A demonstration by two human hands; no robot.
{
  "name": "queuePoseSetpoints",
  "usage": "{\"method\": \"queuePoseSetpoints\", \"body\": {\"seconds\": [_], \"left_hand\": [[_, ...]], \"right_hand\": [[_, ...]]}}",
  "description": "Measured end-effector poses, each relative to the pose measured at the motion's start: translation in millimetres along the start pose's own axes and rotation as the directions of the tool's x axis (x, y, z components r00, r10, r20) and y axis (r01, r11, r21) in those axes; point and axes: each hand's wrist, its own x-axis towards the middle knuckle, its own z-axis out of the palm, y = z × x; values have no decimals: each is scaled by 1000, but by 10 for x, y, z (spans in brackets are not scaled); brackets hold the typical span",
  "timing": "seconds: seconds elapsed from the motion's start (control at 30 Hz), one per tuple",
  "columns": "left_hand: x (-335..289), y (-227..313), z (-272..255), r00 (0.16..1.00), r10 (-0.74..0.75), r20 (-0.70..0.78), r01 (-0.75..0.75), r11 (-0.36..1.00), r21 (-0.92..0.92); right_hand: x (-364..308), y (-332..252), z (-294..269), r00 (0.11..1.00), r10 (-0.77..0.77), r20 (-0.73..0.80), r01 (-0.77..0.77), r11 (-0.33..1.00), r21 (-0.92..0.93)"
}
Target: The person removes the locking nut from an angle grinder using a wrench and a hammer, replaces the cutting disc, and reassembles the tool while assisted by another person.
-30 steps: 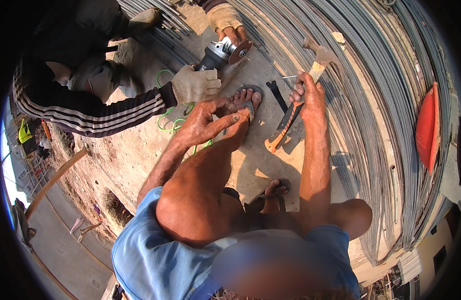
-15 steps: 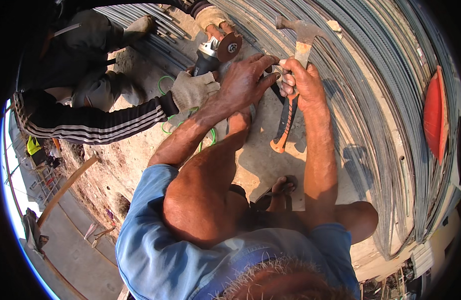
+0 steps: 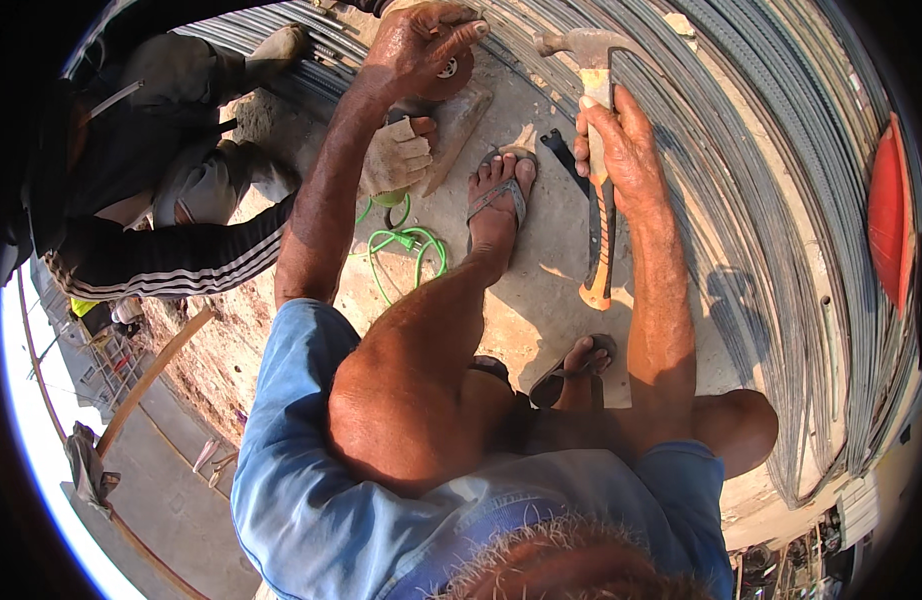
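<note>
The right side is filled by long grey steel bars (image 3: 781, 150). The upper left is taken up by a co-worker in dark clothing, whose sleeve (image 3: 181, 265) is marked with pale stripes. At the far right, a red rounded object (image 3: 887, 215) is seen beside the bars. The claw hammer (image 3: 601, 205) is held over the ground next to the bars, its head toward the top of the view. 2 sandalled feet are planted on the ground, the left foot (image 3: 494, 210) set farther forward. A green cord (image 3: 421, 240) is looped beside it. The hammer's handle is gripped below the head by the right hand (image 3: 629, 150), its fingers closed around it. The left hand (image 3: 421, 50) is stretched forward with its fingers partly curled; whether anything is held cannot be told. Behind it, a grinder disc (image 3: 456, 85) is partly hidden, with 1 gloved hand (image 3: 396, 158) nearby.
</note>
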Motion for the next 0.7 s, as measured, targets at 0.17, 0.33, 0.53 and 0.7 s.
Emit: {"method": "queuePoseSetpoints", "body": {"seconds": [0.17, 0.33, 0.53, 0.7], "left_hand": [[-52, 929, -161, 990, -82, -118, 63, 986, -157], [-136, 898, -250, 965, -243, -97, 205, 933, -295], [-123, 897, -292, 976, -92, -197, 95, 995, 7], [-55, 922, -315, 988, -112, -104, 118, 992, 52]], "right_hand": [[-52, 50, -176, 995, 103, -1, -103, 993, -51], [-64, 25, -144, 990, 140, -22, -141, 988, -63], [-54, -15, -95, 987, 158, -11, -158, 977, -146], [-59, 11, -54, 993, 117, 0, -115, 973, -199]]}}
